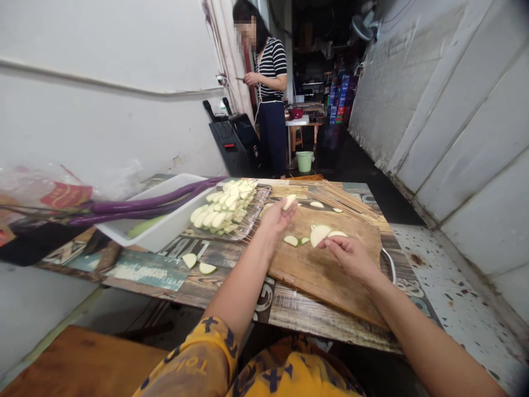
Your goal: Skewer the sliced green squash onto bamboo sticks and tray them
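Note:
My left hand (pixel 279 216) is closed around pale, green-skinned zucchini slices (pixel 290 202), above the far left part of the wooden cutting board (pixel 330 281). Over the board's middle, my right hand (pixel 351 253) pinches the edge of a round zucchini slice (pixel 319 235). Another slice (pixel 338 234) lies right behind its fingers. Smaller offcuts (pixel 291 240) rest on the board between my hands. To the left, a wire-edged tray (pixel 264 193) bears a heap of skewered slices (pixel 225 205), their sticks pointing toward the board.
Bare bamboo skewers (pixel 347 199) lie behind the board. Long purple eggplants (pixel 152 204) cross a white bin (pixel 119 234). Two loose slices (pixel 206 268) sit on the table's left side. Beyond the table, a person in a striped top (pixel 273 60) stands beside a black speaker (pixel 237 143).

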A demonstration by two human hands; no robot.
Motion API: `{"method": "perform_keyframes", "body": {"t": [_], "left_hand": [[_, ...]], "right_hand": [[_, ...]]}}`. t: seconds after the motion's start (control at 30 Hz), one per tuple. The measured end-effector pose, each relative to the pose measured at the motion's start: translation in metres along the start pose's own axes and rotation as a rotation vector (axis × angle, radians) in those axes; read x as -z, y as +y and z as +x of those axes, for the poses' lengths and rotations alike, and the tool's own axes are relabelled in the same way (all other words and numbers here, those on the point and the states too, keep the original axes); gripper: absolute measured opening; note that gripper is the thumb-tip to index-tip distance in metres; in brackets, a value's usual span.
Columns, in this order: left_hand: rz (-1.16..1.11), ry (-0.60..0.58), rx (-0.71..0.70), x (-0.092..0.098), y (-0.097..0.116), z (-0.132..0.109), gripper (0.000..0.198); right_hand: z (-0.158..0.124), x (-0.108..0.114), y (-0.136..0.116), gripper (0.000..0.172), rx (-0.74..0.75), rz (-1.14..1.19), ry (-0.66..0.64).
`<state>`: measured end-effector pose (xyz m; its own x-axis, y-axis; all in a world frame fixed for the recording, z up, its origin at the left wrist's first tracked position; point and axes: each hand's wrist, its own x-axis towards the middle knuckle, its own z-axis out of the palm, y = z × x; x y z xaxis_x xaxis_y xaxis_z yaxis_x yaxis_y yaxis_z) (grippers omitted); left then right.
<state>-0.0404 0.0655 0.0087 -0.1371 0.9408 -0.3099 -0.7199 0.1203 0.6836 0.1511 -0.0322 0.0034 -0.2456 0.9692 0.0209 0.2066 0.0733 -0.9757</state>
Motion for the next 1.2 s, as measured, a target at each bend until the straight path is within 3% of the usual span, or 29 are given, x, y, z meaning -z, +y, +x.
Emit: {"method": "perform_keyframes", "body": {"t": [0.73,1.2], "left_hand": [[0.117,-0.072,-0.031,-0.003,0.000,-0.009,0.004],[0.113,-0.130,0.067,-0.007,-0.009,-0.012,0.004]], "right_hand": [[-0.002,0.001,-0.005,0.034,-0.205,0.201,-0.064],[0.000,-0.008,0.005,0.037,-0.200,0.344,-0.031]]}}
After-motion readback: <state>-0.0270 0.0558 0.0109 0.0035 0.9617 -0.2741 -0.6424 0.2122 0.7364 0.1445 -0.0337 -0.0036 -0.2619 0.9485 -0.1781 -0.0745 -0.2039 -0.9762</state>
